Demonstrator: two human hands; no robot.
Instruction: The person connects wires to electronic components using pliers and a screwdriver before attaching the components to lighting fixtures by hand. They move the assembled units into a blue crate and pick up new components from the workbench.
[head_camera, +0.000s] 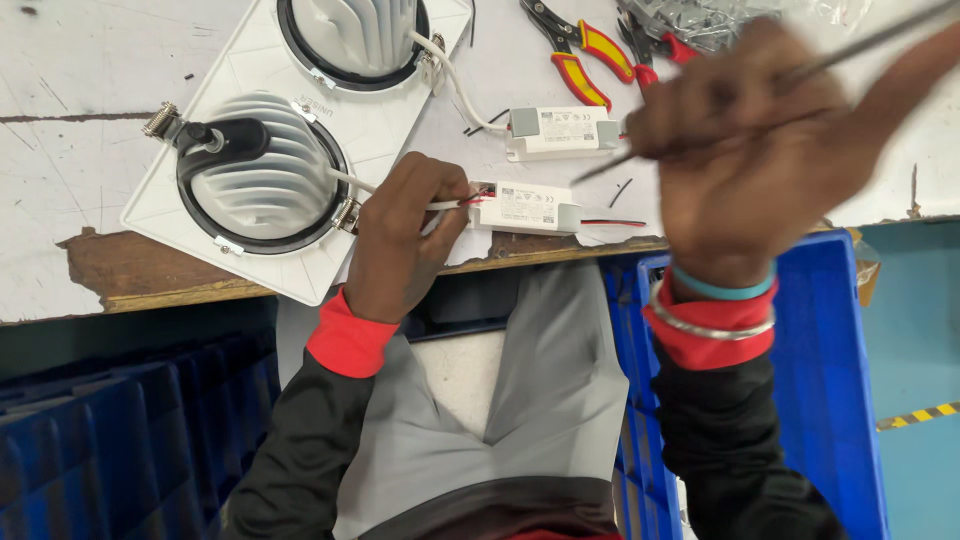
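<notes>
The left hand (400, 235) is pinching the white cable (445, 205) just beside the driver (528, 206) to keep it steady, while the right hand (745, 150) is gripping a thin tool (880, 35) with fingers closed, raised above it.

Matt white plastic driver box (527, 206), ribbed metal heat sink (265, 185) (dull grey), chipped wooden benchtop (150, 270).

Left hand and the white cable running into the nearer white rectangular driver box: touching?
Touching. The head view shows the left hand pinching the white cable between its fingertips, just short of the white rectangular driver box.
</notes>
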